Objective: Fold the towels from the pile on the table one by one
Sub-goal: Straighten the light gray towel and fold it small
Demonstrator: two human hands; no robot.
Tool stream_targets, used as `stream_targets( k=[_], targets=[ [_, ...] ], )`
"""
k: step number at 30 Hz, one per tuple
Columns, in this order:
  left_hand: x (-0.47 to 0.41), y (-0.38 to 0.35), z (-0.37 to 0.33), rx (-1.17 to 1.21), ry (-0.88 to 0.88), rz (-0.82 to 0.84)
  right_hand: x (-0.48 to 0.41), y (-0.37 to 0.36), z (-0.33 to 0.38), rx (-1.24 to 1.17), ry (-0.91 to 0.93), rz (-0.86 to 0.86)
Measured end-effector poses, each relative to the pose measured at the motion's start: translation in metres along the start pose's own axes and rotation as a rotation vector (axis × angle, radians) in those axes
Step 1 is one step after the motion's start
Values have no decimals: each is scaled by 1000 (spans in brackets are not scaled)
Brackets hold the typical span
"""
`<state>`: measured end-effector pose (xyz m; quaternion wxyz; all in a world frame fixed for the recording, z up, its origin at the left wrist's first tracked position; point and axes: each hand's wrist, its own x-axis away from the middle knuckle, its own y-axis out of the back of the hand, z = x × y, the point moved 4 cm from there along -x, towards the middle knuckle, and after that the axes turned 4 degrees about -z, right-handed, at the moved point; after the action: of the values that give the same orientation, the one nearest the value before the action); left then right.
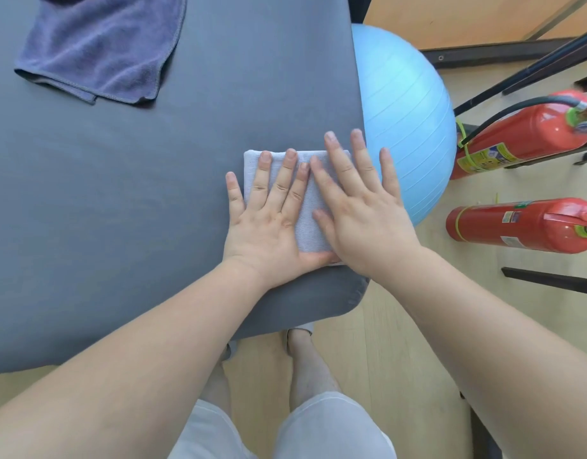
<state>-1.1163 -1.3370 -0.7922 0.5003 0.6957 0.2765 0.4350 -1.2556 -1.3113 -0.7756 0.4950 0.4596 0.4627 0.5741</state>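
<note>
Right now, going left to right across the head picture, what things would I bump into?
First the dark blue towel → left hand → right hand → blue ball → red fire extinguishers.

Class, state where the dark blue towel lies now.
Head view: the dark blue towel lies at the table's far left, apart from the folded pale towel near its right edge.

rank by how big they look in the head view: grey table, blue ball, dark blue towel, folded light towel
1. grey table, clearly largest
2. blue ball and dark blue towel: about alike, and both are partly cut off, so unranked
3. folded light towel, smallest and mostly covered
</note>
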Motion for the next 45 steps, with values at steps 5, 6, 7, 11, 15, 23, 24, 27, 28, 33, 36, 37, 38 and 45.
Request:
stream_targets(
  k=[5, 6, 7, 11, 15, 23, 24, 27, 28, 33, 36, 37, 38, 45],
  targets=[
    [-5, -2, -2, 7, 12, 40, -6, -30, -10, 26, 10, 264],
    [-6, -2, -2, 15, 11, 46, -8, -32, -11, 19, 11, 284],
    [-7, -2, -2, 19, 7, 50, -10, -33, -12, 14, 9, 292],
    [-10, -5, 0, 19, -18, 46, -10, -37, -13, 10, -14, 283],
    [-7, -4, 1, 42, -32, 16, -8, -33, -9, 31, -24, 181],
    [15, 15, 49, -6, -133, -100, 26, -15, 32, -96, -245, -24],
    [21, 19, 64, 1, -128, -126, 33, -12, 43, -100, -290, -36],
    [43, 25, 113, 59, -79, -144, 53, -6, 88, -165, -321, -62],
    [50, 25, 126, 77, -65, -120, 59, -5, 104, -197, -302, -73],
    [74, 27, 151, 39, -95, -5, 56, 1, 130, -259, -404, -191],
    [71, 32, 150, 20, -107, -1, 24, 1, 127, -204, -346, -86],
    [67, 34, 149, 23, -113, 6, 12, -1, 125, -199, -306, 5],
    [64, 36, 149, 32, -114, 17, 0, -1, 123, -202, -275, 92],
    [29, 51, 136, -65, -95, 17, -45, 10, 99, -89, -160, 306]
  ],
)
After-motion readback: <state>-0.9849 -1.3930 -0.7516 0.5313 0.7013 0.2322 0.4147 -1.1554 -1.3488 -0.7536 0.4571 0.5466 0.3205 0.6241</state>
